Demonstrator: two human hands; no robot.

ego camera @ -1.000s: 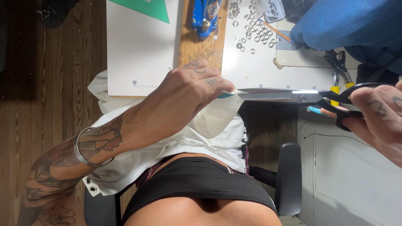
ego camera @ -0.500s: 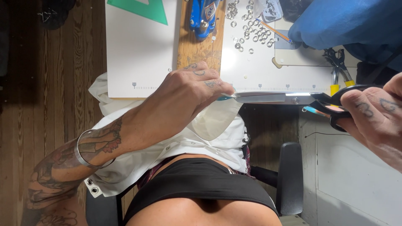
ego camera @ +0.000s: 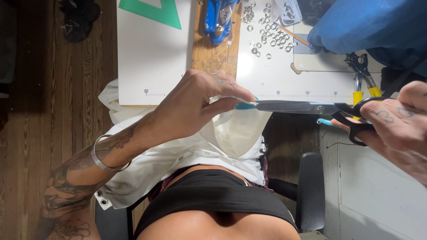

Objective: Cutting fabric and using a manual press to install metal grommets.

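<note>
Cutting white fabric at the counter edge

Our left hand (ego camera: 195, 106) pinches the white fabric (ego camera: 235, 133) taut in its fingers; our right hand (ego camera: 396, 124) grips the black-handled scissors (ego camera: 311, 108), blades closed at the fabric's edge, just below the counter (ego camera: 284, 84).

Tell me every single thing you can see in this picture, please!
scissors: one, black handles, steel blades, shut, held level in front of the table edge
white cloth: one, on the lap, pinched at the scissor tips
metal eyelets: many, silver, scattered on the white board at top
white board: one, on the wooden table, marks along its near edge
green triangle ruler: one, top left on the board
blue tool: one, top middle on the wood
blue cloth: one, top right
pliers: one, yellow handles, right
pencil: one, orange, among the eyelets
chair: one, black, below
bangle: one, silver, left wrist
left hand: pinching the cloth
right hand: in the scissor handles
</note>
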